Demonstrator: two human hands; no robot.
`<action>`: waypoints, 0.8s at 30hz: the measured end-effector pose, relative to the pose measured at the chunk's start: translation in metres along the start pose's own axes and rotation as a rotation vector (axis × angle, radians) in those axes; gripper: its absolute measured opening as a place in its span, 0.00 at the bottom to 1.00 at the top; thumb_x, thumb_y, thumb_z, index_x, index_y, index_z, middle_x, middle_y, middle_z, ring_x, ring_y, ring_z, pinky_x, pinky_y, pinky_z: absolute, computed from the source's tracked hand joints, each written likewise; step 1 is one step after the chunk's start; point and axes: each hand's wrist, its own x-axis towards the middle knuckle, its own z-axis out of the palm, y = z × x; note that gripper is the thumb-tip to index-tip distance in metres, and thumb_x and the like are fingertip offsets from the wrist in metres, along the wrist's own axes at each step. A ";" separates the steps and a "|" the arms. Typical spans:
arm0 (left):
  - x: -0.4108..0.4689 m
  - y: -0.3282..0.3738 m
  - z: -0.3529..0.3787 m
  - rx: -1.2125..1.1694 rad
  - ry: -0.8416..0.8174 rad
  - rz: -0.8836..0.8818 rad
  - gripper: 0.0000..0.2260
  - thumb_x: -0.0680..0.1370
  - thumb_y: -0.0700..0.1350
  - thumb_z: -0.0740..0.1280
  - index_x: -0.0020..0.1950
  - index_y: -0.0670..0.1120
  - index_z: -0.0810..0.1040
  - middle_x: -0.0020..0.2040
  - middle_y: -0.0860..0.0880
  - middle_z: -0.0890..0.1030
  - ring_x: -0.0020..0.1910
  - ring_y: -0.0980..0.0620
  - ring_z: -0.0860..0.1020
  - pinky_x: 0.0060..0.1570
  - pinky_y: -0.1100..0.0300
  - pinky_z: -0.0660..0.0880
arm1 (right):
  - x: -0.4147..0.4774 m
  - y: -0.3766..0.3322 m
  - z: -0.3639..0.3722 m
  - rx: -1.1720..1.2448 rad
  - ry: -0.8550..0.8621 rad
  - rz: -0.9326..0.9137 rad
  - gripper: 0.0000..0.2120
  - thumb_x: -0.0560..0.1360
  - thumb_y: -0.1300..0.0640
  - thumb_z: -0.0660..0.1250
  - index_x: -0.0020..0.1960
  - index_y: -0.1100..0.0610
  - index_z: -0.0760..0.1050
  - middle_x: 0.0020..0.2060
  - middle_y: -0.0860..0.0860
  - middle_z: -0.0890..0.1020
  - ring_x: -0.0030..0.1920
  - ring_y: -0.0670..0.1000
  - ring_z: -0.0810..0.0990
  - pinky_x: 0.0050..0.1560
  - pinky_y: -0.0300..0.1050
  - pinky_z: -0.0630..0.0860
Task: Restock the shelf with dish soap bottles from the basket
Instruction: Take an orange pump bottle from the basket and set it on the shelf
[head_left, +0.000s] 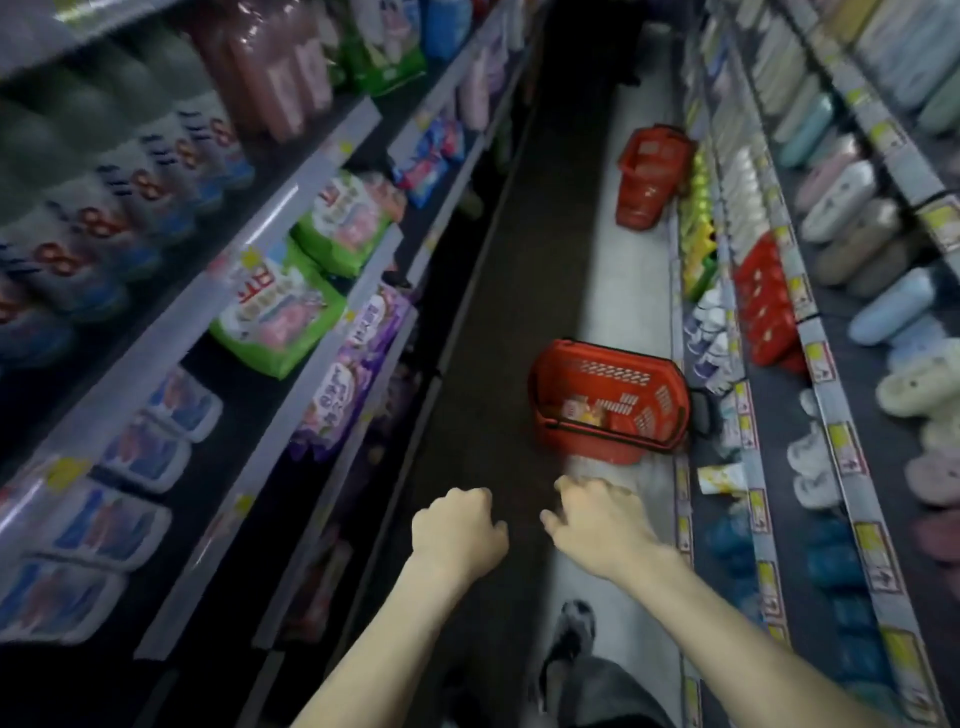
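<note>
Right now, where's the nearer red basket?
Head view, right of centre: nearer red basket on the aisle floor beside the right-hand shelf, just ahead of the right hand; second red basket farther down.

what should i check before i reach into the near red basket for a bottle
1. Left hand free: ok, it holds nothing.
2. Right hand free: ok, it holds nothing.
3. Path to the near red basket: looks ok, it sits on the floor just ahead of both hands, with nothing between.
4. Bottles left inside it: cannot tell, the contents are blurred.
5. Open slot on the right shelf: cannot tell, too blurred.
6. Far red basket out of the way: ok, it is farther down the aisle.
</note>
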 end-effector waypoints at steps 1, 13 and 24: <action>0.011 0.010 0.002 0.015 -0.013 0.012 0.19 0.83 0.56 0.64 0.70 0.50 0.77 0.64 0.46 0.82 0.64 0.41 0.80 0.60 0.50 0.77 | 0.006 0.011 0.001 0.010 -0.008 0.017 0.22 0.83 0.40 0.60 0.67 0.54 0.75 0.62 0.53 0.82 0.64 0.58 0.81 0.58 0.51 0.77; 0.154 0.159 -0.012 0.091 -0.046 0.057 0.16 0.82 0.56 0.63 0.64 0.50 0.79 0.60 0.45 0.83 0.61 0.39 0.82 0.55 0.51 0.76 | 0.111 0.157 -0.028 0.128 -0.022 0.075 0.21 0.83 0.42 0.60 0.68 0.54 0.75 0.63 0.53 0.82 0.64 0.58 0.80 0.60 0.51 0.75; 0.254 0.220 -0.015 0.047 -0.124 0.018 0.17 0.80 0.54 0.63 0.66 0.50 0.79 0.62 0.43 0.83 0.62 0.37 0.81 0.56 0.50 0.76 | 0.207 0.238 -0.043 0.162 -0.116 0.092 0.20 0.82 0.42 0.61 0.64 0.56 0.76 0.63 0.55 0.82 0.63 0.60 0.81 0.58 0.52 0.75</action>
